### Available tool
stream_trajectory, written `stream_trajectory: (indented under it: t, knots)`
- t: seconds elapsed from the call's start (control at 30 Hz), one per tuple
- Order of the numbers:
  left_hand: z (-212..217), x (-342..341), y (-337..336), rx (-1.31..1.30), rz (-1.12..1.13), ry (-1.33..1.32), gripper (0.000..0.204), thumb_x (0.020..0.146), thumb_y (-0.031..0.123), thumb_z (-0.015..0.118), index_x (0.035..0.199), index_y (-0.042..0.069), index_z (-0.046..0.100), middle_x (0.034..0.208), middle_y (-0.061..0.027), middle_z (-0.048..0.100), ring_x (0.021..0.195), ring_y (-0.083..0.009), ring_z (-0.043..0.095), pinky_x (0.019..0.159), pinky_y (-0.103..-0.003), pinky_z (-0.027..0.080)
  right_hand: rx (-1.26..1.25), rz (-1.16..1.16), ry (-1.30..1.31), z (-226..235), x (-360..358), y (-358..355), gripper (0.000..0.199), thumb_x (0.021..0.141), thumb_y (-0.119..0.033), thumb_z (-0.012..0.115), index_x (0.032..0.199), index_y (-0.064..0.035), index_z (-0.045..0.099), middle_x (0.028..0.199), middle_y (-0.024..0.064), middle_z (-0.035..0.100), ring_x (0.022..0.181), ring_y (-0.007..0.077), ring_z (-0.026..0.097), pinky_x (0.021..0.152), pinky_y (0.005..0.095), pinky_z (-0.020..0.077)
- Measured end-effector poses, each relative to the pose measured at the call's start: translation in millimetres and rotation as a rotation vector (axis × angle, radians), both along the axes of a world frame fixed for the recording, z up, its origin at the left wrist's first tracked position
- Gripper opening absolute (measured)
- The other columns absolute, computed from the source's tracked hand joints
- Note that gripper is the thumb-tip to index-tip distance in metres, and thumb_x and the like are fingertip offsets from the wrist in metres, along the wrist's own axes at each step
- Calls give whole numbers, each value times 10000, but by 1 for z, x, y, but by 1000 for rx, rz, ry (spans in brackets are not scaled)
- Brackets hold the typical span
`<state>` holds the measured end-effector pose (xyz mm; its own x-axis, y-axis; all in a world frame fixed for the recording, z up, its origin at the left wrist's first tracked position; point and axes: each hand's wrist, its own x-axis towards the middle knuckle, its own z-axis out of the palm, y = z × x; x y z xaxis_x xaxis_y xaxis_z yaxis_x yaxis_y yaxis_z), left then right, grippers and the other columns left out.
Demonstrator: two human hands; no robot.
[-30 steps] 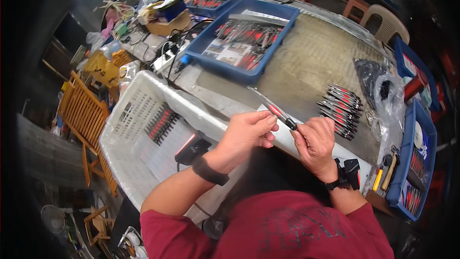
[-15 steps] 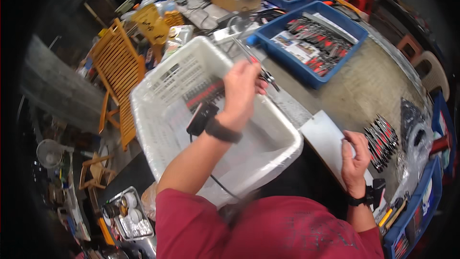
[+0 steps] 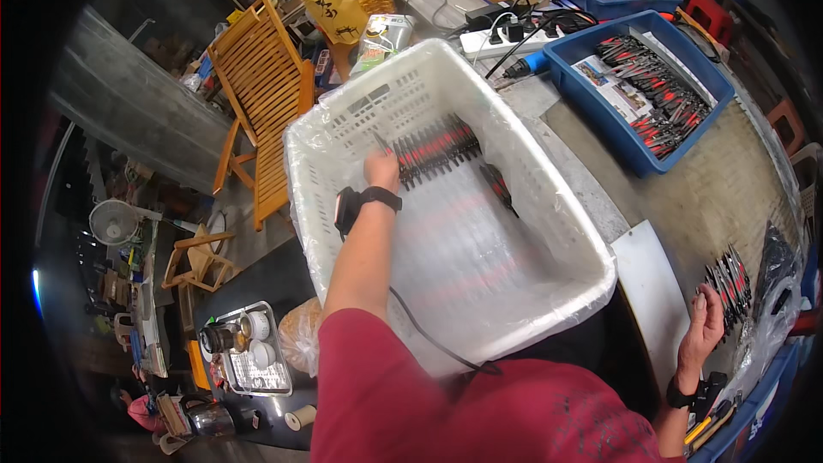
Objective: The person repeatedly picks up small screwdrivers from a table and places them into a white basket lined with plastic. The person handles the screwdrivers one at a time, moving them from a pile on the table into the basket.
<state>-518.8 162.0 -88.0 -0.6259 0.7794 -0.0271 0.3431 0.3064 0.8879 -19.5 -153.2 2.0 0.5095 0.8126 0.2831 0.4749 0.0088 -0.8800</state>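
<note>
My left hand (image 3: 382,170) reaches down into a large white plastic crate (image 3: 549,180) lined with clear film. Its fingers are closed on a slim red-and-black tool that looks like pliers (image 3: 382,144), mostly hidden by the hand. Right beside it runs a row of similar pliers (image 3: 437,151), packed side by side. One loose pair of pliers (image 3: 497,189) leans near the crate's right wall. Over on the right, my right hand (image 3: 705,326) is held with loosely curved fingers and nothing visible in them. It is close to a stack of pliers (image 3: 729,287) on the table.
A white board (image 3: 653,300) lies between the crate and my right hand. Beyond the crate are a blue tray (image 3: 639,163) of pliers, a power strip (image 3: 506,41) and a second blue tray (image 3: 617,7). A folding wooden chair (image 3: 266,103) stands left; a metal tray (image 3: 257,381) holds cups.
My left hand has moved from above the crate's right rim down into its left part, with pliers in it. My right hand has left the white board and moved toward the pliers stack. The view has shifted.
</note>
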Motion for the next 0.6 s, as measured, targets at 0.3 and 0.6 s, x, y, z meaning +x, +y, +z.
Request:
stream_trajectory:
  t: [0.3, 0.6]
  knots:
    - [-76, -54, 2, -199, -30, 21, 206, 720, 56, 569, 531, -9, 524, 454, -71, 444, 348, -195, 416, 326, -341, 298, -80, -60, 1, -5, 0, 1, 234, 873, -134, 488, 1041, 24, 534, 979, 50, 521, 819, 97, 484, 774, 230, 398]
    - [-81, -52, 12, -200, 65, -46, 63, 703, 67, 614, 662, 24, 591, 497, -29, 465, 380, -145, 409, 350, -294, 307, -74, -18, 55, -9, -9, 15, 236, 871, -137, 492, 1029, 31, 541, 970, 58, 523, 826, 110, 497, 775, 240, 407]
